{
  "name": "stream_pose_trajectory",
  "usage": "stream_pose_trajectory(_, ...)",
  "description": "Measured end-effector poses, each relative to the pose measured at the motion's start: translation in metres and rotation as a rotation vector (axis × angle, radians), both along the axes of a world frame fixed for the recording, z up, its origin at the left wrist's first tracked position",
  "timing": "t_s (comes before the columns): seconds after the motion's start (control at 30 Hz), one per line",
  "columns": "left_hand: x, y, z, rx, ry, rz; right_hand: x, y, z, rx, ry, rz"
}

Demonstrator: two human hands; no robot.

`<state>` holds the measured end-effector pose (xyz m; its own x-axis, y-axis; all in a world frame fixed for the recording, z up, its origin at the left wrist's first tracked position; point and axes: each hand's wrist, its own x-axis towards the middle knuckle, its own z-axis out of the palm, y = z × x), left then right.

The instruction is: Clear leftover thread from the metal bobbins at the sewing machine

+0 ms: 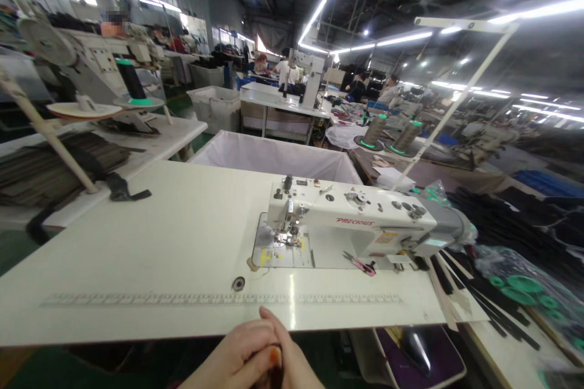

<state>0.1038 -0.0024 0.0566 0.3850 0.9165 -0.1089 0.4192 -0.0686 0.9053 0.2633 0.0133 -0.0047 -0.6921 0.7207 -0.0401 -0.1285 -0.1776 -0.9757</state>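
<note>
My left hand (pixel 246 349) and my right hand (pixel 295 352) are pressed together at the table's front edge, low in the middle of the view. The left fingers are curled closed, and the right hand is wrapped against them. Between them shows a small orange and pale spot (pixel 274 355) with something dark beside it; what it is I cannot make out. Ahead of the hands a white sewing machine (pixel 351 219) stands on the white table (pixel 159 243). Pink-handled thread snips (pixel 360 264) lie on its bed, apart from both hands.
A printed ruler scale (pixel 219 299) runs along the table's front. Behind the table is a lined bin (pixel 278 155). Thread cones (pixel 375 130) stand at the back right. Black strips (pixel 493 310) and a plastic bag of green rings (pixel 520 289) lie at right. Co-workers sit farther back.
</note>
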Motion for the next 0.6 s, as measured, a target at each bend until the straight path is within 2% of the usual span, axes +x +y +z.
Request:
stream_pose_trajectory(0.07,-0.006,0.000,0.003,-0.036,-0.085,0.111,-0.013,-0.005,-0.008,-0.072,0.002,0.009)
stream_pose_trajectory(0.13,-0.016,0.001,0.001,-0.052,-0.128,0.236,-0.014,-0.004,-0.014,-0.075,-0.074,-0.074)
stream_pose_trajectory(0.27,-0.037,0.003,-0.013,0.005,-0.073,0.435,0.005,0.006,-0.015,0.150,-0.280,-0.200)
stream_pose_trajectory(0.37,-0.042,0.004,-0.025,0.044,-0.002,0.450,0.015,0.007,-0.016,0.225,-0.327,-0.255)
stream_pose_trajectory(0.5,-0.038,0.003,-0.034,0.033,0.058,0.433,0.015,0.002,-0.026,0.097,-0.321,-0.357)
stream_pose_trajectory(0.6,-0.034,0.000,-0.039,-0.009,0.058,0.434,0.012,0.003,-0.033,0.080,-0.325,-0.393)
